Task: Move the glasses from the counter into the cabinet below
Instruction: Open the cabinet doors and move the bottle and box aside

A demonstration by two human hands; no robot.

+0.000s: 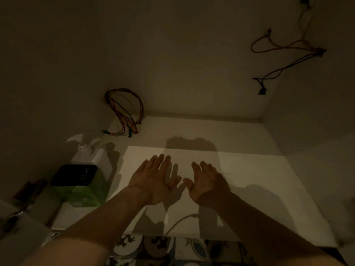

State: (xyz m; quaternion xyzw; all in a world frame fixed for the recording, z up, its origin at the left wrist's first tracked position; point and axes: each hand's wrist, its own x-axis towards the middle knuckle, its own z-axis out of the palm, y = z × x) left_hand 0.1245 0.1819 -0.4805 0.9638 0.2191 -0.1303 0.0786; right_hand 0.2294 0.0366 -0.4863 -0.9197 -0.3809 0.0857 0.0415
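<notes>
I look into a dim white cabinet whose floor (249, 169) lies lit below me. My left hand (155, 179) reaches in over the floor with its fingers spread and holds nothing. Beside it my right hand (207, 181) hovers the same way, palm down, fingers apart and empty. The thumbs almost touch. No glass shows anywhere in this view.
A green box with a dark lid (78, 185) stands at the left, a white spray bottle (90, 152) behind it. Bundled coloured wires (124, 112) hang at the back left corner and more wires (284, 54) on the back wall. Patterned floor tiles (172, 248) lie below the cabinet edge.
</notes>
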